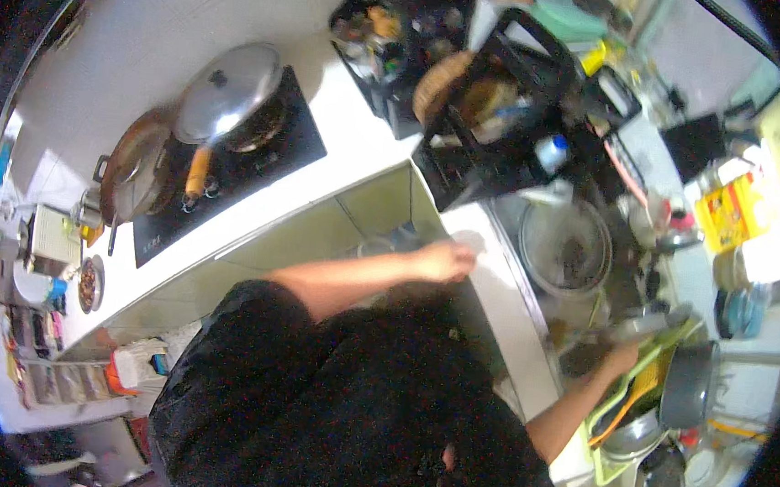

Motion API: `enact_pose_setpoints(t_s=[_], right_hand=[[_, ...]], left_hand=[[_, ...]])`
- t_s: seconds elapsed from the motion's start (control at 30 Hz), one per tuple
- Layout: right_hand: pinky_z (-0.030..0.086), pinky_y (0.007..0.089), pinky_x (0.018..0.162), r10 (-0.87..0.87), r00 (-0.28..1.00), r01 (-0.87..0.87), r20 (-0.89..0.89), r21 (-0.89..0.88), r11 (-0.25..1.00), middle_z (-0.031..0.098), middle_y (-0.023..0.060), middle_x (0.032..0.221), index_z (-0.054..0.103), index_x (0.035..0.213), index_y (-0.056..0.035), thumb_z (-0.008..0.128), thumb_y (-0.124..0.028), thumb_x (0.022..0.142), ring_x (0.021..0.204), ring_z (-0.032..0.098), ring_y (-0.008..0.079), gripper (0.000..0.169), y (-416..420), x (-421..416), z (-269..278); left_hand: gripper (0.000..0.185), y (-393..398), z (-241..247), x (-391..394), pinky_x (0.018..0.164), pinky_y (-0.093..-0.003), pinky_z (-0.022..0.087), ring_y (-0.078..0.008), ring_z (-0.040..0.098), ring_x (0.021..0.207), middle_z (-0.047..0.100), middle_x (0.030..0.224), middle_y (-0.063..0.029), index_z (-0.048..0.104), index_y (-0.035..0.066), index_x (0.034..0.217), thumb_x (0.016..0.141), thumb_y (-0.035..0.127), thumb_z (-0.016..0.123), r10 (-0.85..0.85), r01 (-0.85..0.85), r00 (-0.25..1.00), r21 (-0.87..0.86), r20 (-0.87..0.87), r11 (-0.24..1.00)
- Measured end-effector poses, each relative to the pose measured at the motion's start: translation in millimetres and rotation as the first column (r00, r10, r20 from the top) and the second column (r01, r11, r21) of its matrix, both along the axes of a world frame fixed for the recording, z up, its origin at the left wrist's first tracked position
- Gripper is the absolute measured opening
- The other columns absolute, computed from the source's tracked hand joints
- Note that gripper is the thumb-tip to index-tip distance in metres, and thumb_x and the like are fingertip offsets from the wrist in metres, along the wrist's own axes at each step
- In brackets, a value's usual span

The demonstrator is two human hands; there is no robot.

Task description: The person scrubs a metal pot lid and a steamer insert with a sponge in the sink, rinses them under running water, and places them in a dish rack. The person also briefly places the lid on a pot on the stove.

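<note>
My left hand (pixel 447 262) is over the white counter edge in front of the sink, its fingers curled around a small translucent item (pixel 470 240), too blurred to name. On the right, my right hand (pixel 620 360) reaches to the near side of a green dish rack (pixel 609 472). A blurred greyish thing (pixel 641 325) is at its fingertips; whether it is gripped is unclear. In the sink between my hands sits a round, clear-looking vessel or lid (pixel 563 247).
To the left, a wok (pixel 136 168) and a wooden-handled pan under a domed metal lid (pixel 230 93) occupy a black cooktop (pixel 295 133). A basket (pixel 443 86) and a blue-capped bottle (pixel 551 154) stand behind the sink. A dark grey pot (pixel 688 384) rests by the rack.
</note>
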State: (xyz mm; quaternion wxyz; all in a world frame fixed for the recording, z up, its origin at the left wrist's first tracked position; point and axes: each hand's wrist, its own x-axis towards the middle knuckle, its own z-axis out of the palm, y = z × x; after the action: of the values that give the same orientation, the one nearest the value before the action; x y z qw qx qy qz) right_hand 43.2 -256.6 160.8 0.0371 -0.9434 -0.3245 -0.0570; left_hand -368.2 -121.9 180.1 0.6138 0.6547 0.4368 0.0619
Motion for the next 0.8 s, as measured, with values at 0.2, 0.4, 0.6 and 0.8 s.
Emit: enact_pose_setpoints(t_s=[0.2,0.4,0.6,0.8], right_hand=[[0.046,0.0388,0.064,0.17,0.954,-0.23,0.246,0.241,0.943,0.062,0.0169,0.081,0.061,0.085,0.001,0.056,-0.014,0.07,0.072,0.059,0.032,0.022,-23,61,-15],[0.042,0.0456,0.062,0.048,0.987,-0.085,0.152,0.248,0.965,0.059,0.0236,0.077,0.059,0.08,0.0044,0.039,-0.026,0.084,0.072,0.056,0.0377,0.037,13,30,23],[0.041,0.047,0.064,0.41,0.83,-0.479,0.378,0.105,0.872,0.057,0.0251,0.08,0.057,0.082,0.0046,0.039,-0.022,0.082,0.073,0.052,0.0423,0.032,30,0,37],[0.039,0.0502,0.064,0.374,0.851,-0.486,0.368,0.28,0.828,0.055,0.0277,0.078,0.054,0.082,0.0068,0.027,-0.027,0.087,0.073,0.051,0.0445,0.044,52,-24,69]], left_hand=[[0.034,-68,-39,-200,0.071,-0.0434,0.046,-0.033,0.057,0.082,0.06,0.089,-0.0149,0.055,0.01,0.101,0.079,0.034,0.045,0.011,0.185,0.889,0.38,-0.459,0.906],[0.03,-203,-149,-417,0.07,-0.0435,0.046,-0.0325,0.058,0.078,0.061,0.083,-0.0165,0.059,0.006,0.088,0.074,0.03,0.048,-0.11,0.161,0.59,-0.017,-0.8,0.987],[0.036,-314,-212,-530,0.079,-0.0407,0.043,-0.0292,0.055,0.094,0.057,0.102,-0.0142,0.056,0.009,0.102,0.077,0.033,0.048,-0.196,0.081,0.518,-0.181,-0.833,0.98],[0.051,-292,-117,-479,0.09,-0.0471,0.022,-0.0297,0.026,0.113,0.033,0.124,-0.0088,0.04,0.016,0.12,0.078,0.045,0.045,0.206,-0.666,0.313,-0.06,-0.927,0.743]])
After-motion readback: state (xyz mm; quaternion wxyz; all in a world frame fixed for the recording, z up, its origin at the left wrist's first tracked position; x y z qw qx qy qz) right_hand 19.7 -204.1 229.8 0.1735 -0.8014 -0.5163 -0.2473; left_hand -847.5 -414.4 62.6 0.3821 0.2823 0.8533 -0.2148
